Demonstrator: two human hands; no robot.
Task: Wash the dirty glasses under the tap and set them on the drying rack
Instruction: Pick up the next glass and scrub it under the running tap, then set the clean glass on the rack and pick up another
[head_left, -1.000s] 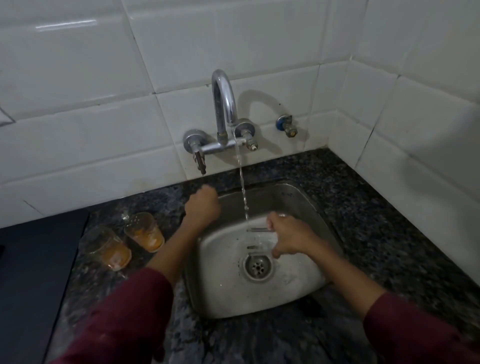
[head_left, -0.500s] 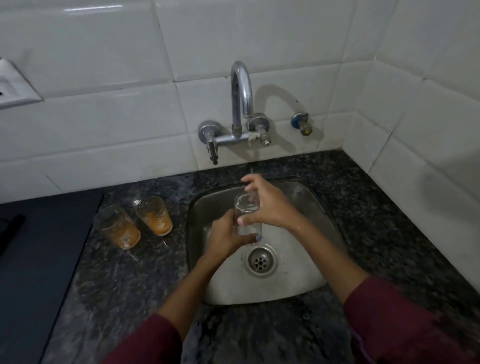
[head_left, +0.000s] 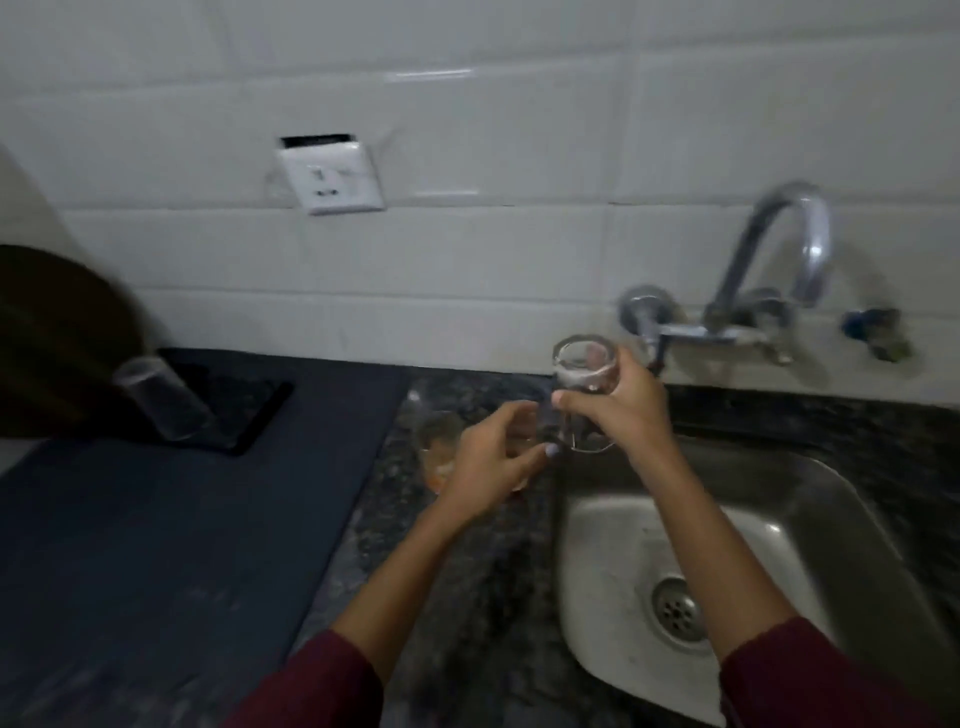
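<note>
Right hand (head_left: 626, 410) grips a clear glass (head_left: 584, 382), fingers curled round its side, mouth of the glass tipped toward the camera. Glass sits centre frame, held in the air above the counter edge, just left of the sink (head_left: 779, 525). Left hand (head_left: 491, 457) is just beside it, lower left, fingers loosely curled, thumb tip close to the glass base; contact unclear because of blur, and it seems to hold nothing. Hands close together, not joined.

Behind the left hand, a dirty glass (head_left: 439, 447) with orange residue stands on the dark speckled counter (head_left: 467, 597); mostly hidden by the hand, blurred. Left of frame, one clear glass stands upside down (head_left: 163, 397) on a dark tray (head_left: 244, 410), on a dark mat (head_left: 156, 545).

Tap (head_left: 769, 280) at upper right on the white tiled wall (head_left: 519, 270), no stream visible. Drain (head_left: 675, 605) at lower right in the sink. White wall socket (head_left: 330, 179) upper left of centre. Dark red sleeves (head_left: 311, 686) at the bottom edge.
</note>
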